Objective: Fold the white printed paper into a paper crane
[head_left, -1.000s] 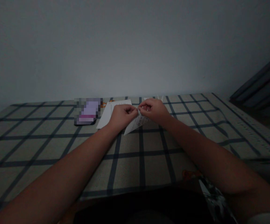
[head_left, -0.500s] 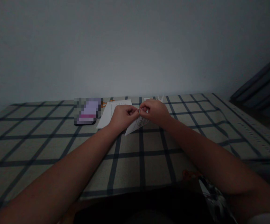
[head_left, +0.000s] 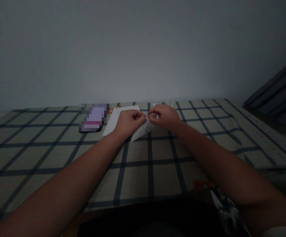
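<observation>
A folded piece of printed paper (head_left: 143, 130) is pinched between my two hands, its pointed corner aimed toward me. My left hand (head_left: 130, 122) grips its upper edge with thumb and curled fingers. Close by on the right, the thumb and forefinger of my right hand (head_left: 164, 116) pinch the same edge, the fingertips of both hands nearly touching. Part of the paper's far side is hidden behind the hands. Beneath and beyond my left hand lies a flat white sheet (head_left: 112, 123) with faint print.
A phone (head_left: 93, 118) with a blurred, lit screen lies left of the white sheet. Behind my right hand, pointed white paper bits (head_left: 170, 104) show. A checked cloth (head_left: 138, 177) covers the table, which meets a plain wall (head_left: 143, 49). A dark striped surface (head_left: 278, 85) stands at right.
Both hands have shifted very slightly, and the fingertips have moved a little on the paper's edge. More of the paper's printed face shows. The phone stays where it was.
</observation>
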